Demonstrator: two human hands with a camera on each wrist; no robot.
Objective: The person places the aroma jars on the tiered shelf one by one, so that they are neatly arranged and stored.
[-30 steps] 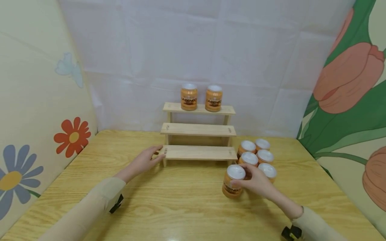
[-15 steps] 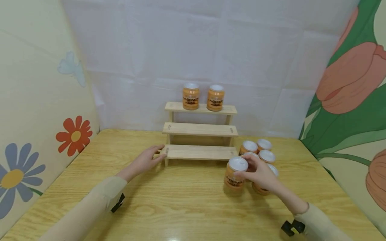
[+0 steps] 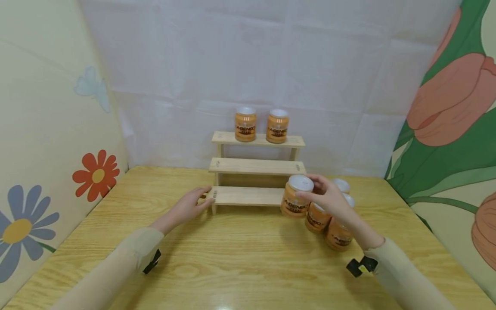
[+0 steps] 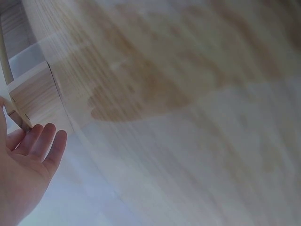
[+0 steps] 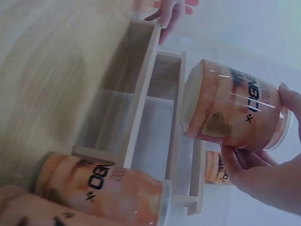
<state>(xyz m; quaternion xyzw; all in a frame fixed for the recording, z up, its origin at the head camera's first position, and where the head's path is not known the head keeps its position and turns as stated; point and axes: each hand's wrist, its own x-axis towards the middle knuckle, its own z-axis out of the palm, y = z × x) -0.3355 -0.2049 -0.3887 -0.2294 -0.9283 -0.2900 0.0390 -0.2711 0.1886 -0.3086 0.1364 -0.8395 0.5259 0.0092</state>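
Note:
A three-tier wooden display stand [image 3: 248, 196] faces me on the table. My left hand [image 3: 190, 207] holds the left end of its lowest step, thumb toward the front; in the left wrist view the fingers [image 4: 44, 141] lie by the board's corner. My right hand [image 3: 329, 199] grips an orange can [image 3: 295, 202] with a white lid, from its right side. This can is raised off the table, in front of the lowest step's right end. In the right wrist view the held can [image 5: 240, 106] hangs clear of the boards. The hand partly hides the cans behind it.
Two matching cans, a left one [image 3: 245, 125] and a right one [image 3: 277, 126], stand on the top step. Several more cans [image 3: 339, 236] are grouped on the table right of the stand. A white cloth [image 3: 186, 64] hangs behind, with printed panels at both sides.
My right hand has lifted the can off the table and carried it up and forward, slightly left, toward the stand. The left hand stays at the lowest step's end.

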